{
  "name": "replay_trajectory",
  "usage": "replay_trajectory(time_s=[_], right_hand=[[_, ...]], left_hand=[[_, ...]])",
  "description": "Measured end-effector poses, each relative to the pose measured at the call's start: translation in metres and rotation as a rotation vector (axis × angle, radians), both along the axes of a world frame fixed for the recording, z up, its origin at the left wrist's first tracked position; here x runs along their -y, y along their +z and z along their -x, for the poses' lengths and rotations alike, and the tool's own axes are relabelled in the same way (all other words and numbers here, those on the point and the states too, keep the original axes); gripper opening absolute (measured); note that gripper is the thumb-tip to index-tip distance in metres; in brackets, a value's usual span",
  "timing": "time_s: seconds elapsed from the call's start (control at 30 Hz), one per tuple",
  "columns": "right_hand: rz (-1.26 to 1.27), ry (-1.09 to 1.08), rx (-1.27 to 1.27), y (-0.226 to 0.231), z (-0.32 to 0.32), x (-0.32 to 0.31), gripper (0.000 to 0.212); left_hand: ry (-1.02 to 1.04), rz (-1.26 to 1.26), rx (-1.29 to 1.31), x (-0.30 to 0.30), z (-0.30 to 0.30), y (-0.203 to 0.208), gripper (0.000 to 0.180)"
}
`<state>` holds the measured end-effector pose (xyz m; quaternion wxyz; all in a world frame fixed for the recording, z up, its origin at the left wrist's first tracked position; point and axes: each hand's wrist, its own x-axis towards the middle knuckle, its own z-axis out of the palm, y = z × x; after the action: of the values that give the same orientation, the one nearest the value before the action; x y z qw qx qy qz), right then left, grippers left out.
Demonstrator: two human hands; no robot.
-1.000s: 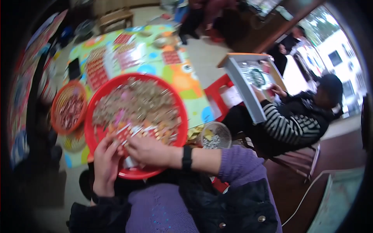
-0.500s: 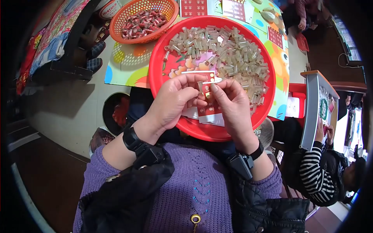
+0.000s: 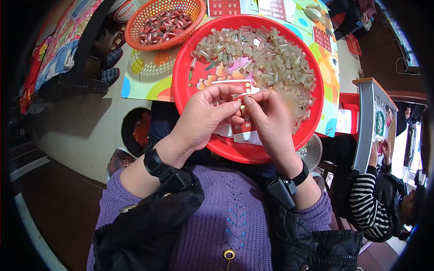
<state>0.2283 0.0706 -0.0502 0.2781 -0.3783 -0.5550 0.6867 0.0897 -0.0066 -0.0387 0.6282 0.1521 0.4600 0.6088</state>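
Observation:
My left hand (image 3: pixel 203 113) and my right hand (image 3: pixel 273 119) meet over the near part of a round red tray (image 3: pixel 253 156). Between the left thumb and fingers is a small clear tube, mostly covered by them. A small red label (image 3: pixel 240 98) shows at the fingertips, where the right thumb and forefinger pinch it against the tube. Red-and-white label sheets (image 3: pixel 244 128) lie beneath the hands. Many loose clear tubes (image 3: pixel 282 58) are heaped along the tray's far and right side.
An orange basket (image 3: pixel 197 20) of red-wrapped tubes (image 3: pixel 165 27) stands at the far left on a colourful tablecloth (image 3: pixel 151 86). More label sheets (image 3: pixel 224 7) lie beyond the tray. At right, a person in striped sleeves (image 3: pixel 364 194) works at another table (image 3: pixel 361 131).
The red label has turned and come down closer round the tube, so less of it shows. My right fingers have shifted, their outer side blurred. My left hand stays nearly in place.

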Motion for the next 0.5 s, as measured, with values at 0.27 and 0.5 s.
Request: replay_trajectory(time_s=[0.27,0.5], right_hand=[[-0.029,0.043,0.031,-0.0008,-0.0012,0.0005,0.012],[-0.057,0.088,0.038,0.0026,-0.0031,0.0019,0.012]], left_hand=[[0.02,-0.057,-0.02,-0.0004,-0.0047,-0.0076,0.024],[0.001,-0.049,-0.038,-0.0004,-0.0036,-0.0031,0.024]])
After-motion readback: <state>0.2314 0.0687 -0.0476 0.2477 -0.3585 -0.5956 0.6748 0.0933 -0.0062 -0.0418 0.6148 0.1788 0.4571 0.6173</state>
